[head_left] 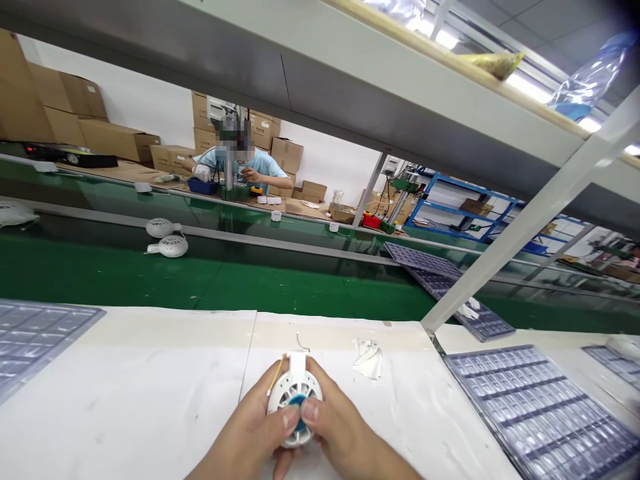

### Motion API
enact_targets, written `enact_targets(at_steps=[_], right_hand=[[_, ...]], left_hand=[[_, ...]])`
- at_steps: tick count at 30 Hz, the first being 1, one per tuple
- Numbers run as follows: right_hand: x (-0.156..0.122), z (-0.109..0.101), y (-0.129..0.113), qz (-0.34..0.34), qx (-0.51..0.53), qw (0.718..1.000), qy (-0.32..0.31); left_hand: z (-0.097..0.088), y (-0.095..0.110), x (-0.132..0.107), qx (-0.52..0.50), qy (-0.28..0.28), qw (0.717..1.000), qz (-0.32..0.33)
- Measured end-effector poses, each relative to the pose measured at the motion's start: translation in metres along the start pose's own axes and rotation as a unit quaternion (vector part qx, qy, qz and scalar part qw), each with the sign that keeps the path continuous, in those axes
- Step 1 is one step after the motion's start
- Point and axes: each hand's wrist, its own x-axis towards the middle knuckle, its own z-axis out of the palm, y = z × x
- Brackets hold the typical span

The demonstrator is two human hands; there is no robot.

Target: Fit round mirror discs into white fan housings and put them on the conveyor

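A white round fan head (296,383) with a slotted grille and a blue centre is held between my two hands, low in the middle of the head view. My left hand (260,420) wraps its left side, thumb pressed on the blue centre. From the right, my right hand (337,417) grips it the same way, its thumb beside the other. A short white stem points away from me at the top. Along its left side runs a thin yellow wire (276,375). The underside and most of my fingers are hidden behind the fan head.
A crumpled white tissue (368,359) lies on the white table (150,393). Clear plastic trays (545,407) flank me. Beyond runs a green conveyor belt (250,283) carrying white fan parts (173,245). A slanted white post (520,227) and overhead shelf cross the view. A co-worker (265,167) sits opposite.
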Motion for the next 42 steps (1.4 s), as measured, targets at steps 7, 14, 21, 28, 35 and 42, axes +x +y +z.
enact_targets(at_steps=[7,14,21,28,35,42], right_hand=[[-0.009,0.019,0.003,-0.017,0.005,0.996,0.086],[-0.007,-0.005,0.000,-0.021,-0.014,1.000,0.007],[0.003,-0.034,-0.003,-0.006,0.039,0.989,0.140],[0.011,-0.049,0.001,0.014,0.016,0.974,0.224],[0.016,-0.058,0.004,0.002,-0.082,0.959,0.271],[-0.007,-0.066,-0.029,-0.039,-0.225,0.914,0.335]], left_hand=[[0.017,0.001,-0.011,-0.078,0.014,0.997,0.000],[0.017,0.006,-0.006,-0.062,0.058,0.996,0.031],[-0.022,0.027,0.022,-0.130,0.281,0.951,0.020],[-0.032,0.031,0.028,-0.135,0.280,0.950,0.012],[-0.026,0.021,0.020,0.035,0.261,0.963,0.053],[-0.035,-0.011,0.021,0.560,-0.017,0.824,0.085]])
